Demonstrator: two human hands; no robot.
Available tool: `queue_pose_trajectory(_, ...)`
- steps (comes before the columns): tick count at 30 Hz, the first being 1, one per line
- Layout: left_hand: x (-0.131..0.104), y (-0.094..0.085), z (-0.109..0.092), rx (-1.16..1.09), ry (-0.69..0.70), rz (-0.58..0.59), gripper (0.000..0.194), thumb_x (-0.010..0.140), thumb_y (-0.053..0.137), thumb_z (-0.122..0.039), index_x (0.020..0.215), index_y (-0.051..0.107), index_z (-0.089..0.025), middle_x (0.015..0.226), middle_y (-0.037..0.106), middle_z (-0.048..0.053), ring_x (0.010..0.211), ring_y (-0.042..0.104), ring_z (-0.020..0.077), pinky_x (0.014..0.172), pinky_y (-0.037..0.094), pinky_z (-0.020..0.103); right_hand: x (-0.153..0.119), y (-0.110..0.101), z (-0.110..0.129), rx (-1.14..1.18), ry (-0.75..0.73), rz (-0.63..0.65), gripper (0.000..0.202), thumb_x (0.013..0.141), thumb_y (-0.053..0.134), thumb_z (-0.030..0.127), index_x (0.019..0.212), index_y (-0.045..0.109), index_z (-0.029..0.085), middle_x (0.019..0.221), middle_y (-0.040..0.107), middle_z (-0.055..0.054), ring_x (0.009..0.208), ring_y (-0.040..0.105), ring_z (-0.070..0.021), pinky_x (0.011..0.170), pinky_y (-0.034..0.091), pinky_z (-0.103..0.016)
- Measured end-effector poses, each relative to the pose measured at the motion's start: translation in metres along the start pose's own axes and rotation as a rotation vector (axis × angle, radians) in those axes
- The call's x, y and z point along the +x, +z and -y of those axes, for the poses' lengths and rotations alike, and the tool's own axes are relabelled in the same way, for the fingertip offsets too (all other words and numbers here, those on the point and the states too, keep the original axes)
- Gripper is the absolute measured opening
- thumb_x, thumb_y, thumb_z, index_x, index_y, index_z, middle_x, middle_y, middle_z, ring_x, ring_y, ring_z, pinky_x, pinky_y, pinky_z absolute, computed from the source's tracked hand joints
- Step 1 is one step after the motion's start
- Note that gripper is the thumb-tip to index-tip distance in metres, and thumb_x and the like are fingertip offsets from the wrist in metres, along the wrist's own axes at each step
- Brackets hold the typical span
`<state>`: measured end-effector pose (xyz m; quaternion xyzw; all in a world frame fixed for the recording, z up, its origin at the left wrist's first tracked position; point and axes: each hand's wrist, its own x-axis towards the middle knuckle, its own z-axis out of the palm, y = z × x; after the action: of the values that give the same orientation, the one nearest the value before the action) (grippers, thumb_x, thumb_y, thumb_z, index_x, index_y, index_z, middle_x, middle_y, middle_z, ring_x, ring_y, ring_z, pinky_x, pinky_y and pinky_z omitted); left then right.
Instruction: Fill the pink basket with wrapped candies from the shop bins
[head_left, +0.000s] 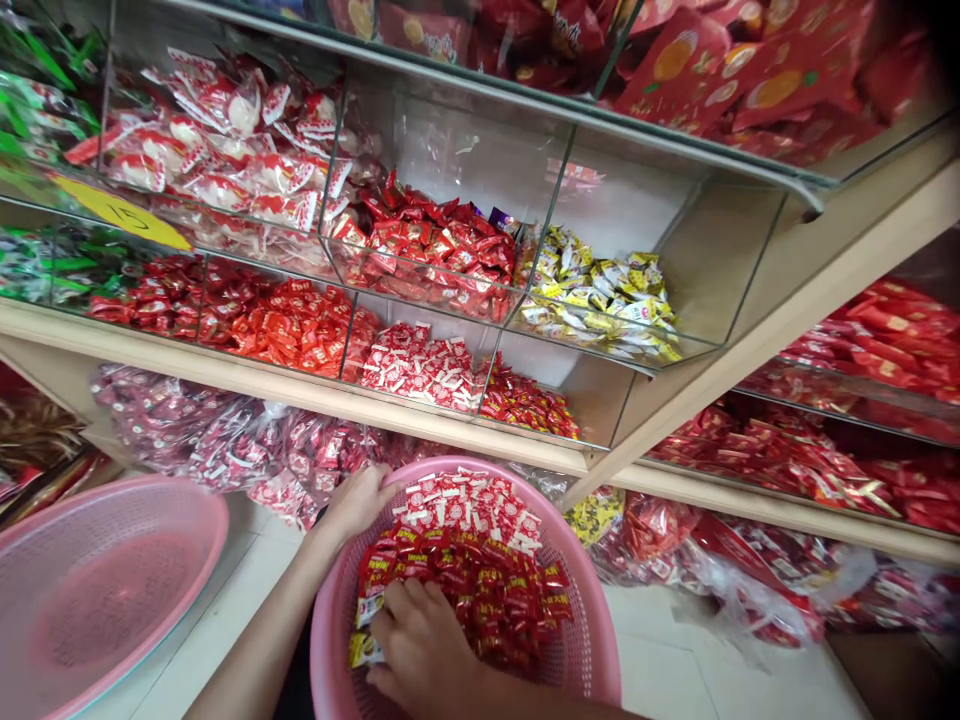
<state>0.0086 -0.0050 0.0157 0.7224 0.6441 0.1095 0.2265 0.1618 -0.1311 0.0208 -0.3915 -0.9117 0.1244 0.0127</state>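
Note:
A pink plastic basket (600, 640) holds red-wrapped candies (495, 600) with yellow lettering, and pink-and-white candies (469, 505) at its far side. My left hand (360, 503) is closed on the basket's upper left rim. Inside the basket, my right hand (421, 640) rests on the red candies at the left, its fingers bent down among them; what they hold, if anything, is hidden. A few yellow-and-white candies (365, 648) lie beside that hand, against the basket's left wall.
Clear-fronted shelf bins of wrapped candies (442, 250) rise ahead, above a wooden shelf edge (450, 432). Another pink basket (187, 520) stands on the floor at left. Plastic bags of candies (247, 440) lie beneath the shelf. A yellow tag (124, 212) reads 15.

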Motion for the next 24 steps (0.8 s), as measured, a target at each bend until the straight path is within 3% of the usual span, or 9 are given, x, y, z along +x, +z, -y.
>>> queue_pose_trajectory(3, 0.001, 0.002, 0.004, -0.019, 0.003, 0.003, 0.029, 0.088, 0.042, -0.042, 0.080, 0.057, -0.019, 0.082, 0.069, 0.007, 0.080, 0.064, 0.0200, 0.064, 0.036, 0.024, 0.008, -0.003, -0.003, -0.030, -0.037, -0.039, 0.050, 0.069, 0.068, 0.058, 0.095, 0.062, 0.015, 0.094, 0.063, -0.009, 0.086, 0.057, -0.0251, 0.075, 0.050, -0.040)
queue_pose_trajectory(6, 0.003, 0.004, 0.008, -0.035, 0.006, -0.003, 0.029, 0.088, 0.041, -0.042, 0.079, 0.056, -0.020, 0.085, 0.069, 0.007, 0.084, 0.064, 0.0209, 0.065, 0.037, 0.024, 0.012, -0.042, -0.014, -0.033, -0.049, -0.193, 0.053, 0.072, 0.060, 0.066, 0.091, 0.060, 0.017, 0.089, 0.062, -0.008, 0.082, 0.057, -0.0239, 0.073, 0.049, -0.039)
queue_pose_trajectory(8, 0.004, 0.006, 0.009, -0.038, 0.014, -0.011, 0.028, 0.088, 0.041, -0.042, 0.079, 0.056, -0.020, 0.087, 0.069, 0.008, 0.086, 0.064, 0.0212, 0.066, 0.038, 0.024, 0.012, -0.092, -0.026, -0.047, -0.024, -0.367, 0.042, 0.081, 0.055, 0.058, 0.093, 0.059, 0.018, 0.090, 0.062, -0.006, 0.084, 0.056, -0.0221, 0.075, 0.047, -0.037)
queue_pose_trajectory(11, 0.005, 0.007, 0.010, -0.031, 0.015, -0.019, 0.029, 0.088, 0.040, -0.043, 0.081, 0.056, -0.020, 0.088, 0.069, 0.008, 0.086, 0.064, 0.0220, 0.067, 0.038, 0.025, 0.009, -0.189, -0.055, -0.114, -0.009, -0.606, 0.027, 0.092, 0.046, 0.039, 0.095, 0.060, 0.016, 0.089, 0.062, -0.008, 0.084, 0.055, -0.0196, 0.074, 0.044, -0.032)
queue_pose_trajectory(15, 0.004, 0.005, 0.008, -0.029, 0.018, -0.014, 0.033, 0.089, 0.036, -0.045, 0.081, 0.055, -0.019, 0.087, 0.069, 0.009, 0.086, 0.064, 0.0227, 0.067, 0.039, 0.026, 0.010, -0.302, -0.114, -0.303, 0.083, -0.816, 0.022, 0.090, 0.044, 0.025, 0.099, 0.061, 0.015, 0.091, 0.061, -0.009, 0.084, 0.053, -0.0196, 0.077, 0.041, -0.032)
queue_pose_trajectory(17, 0.004, 0.004, 0.007, -0.030, 0.019, -0.010, 0.032, 0.089, 0.036, -0.044, 0.081, 0.055, -0.019, 0.088, 0.069, 0.009, 0.086, 0.064, 0.0224, 0.068, 0.038, 0.026, 0.014, -0.335, -0.147, -0.377, 0.144, -0.803, 0.023, 0.086, 0.045, 0.019, 0.100, 0.063, 0.015, 0.090, 0.061, -0.009, 0.083, 0.054, -0.0199, 0.077, 0.040, -0.033)
queue_pose_trajectory(19, 0.003, 0.003, 0.007, -0.027, 0.011, -0.007, 0.031, 0.089, 0.037, -0.043, 0.081, 0.055, -0.020, 0.088, 0.069, 0.009, 0.087, 0.064, 0.0222, 0.067, 0.038, 0.026, 0.019, -0.351, -0.176, -0.442, 0.158, -0.675, 0.029, 0.081, 0.045, 0.012, 0.102, 0.065, 0.016, 0.093, 0.062, -0.009, 0.086, 0.054, -0.0208, 0.079, 0.040, -0.033)
queue_pose_trajectory(22, 0.003, 0.003, 0.007, -0.021, 0.002, -0.012, 0.031, 0.088, 0.038, -0.044, 0.079, 0.055, -0.019, 0.087, 0.069, 0.009, 0.085, 0.064, 0.0220, 0.066, 0.038, 0.025, 0.028, -0.359, -0.201, -0.485, 0.146, -0.492, 0.042, 0.074, 0.042, 0.003, 0.107, 0.067, 0.016, 0.100, 0.062, -0.010, 0.092, 0.055, -0.0207, 0.082, 0.040, -0.032)
queue_pose_trajectory(24, 0.004, 0.004, 0.009, -0.025, 0.000, -0.012, 0.031, 0.088, 0.038, -0.044, 0.080, 0.056, -0.019, 0.087, 0.069, 0.008, 0.085, 0.064, 0.0219, 0.066, 0.038, 0.025, 0.032, -0.359, -0.205, -0.455, 0.146, -0.449, 0.043, 0.073, 0.043, 0.003, 0.106, 0.068, 0.015, 0.100, 0.063, -0.009, 0.090, 0.056, -0.0189, 0.082, 0.041, -0.029)
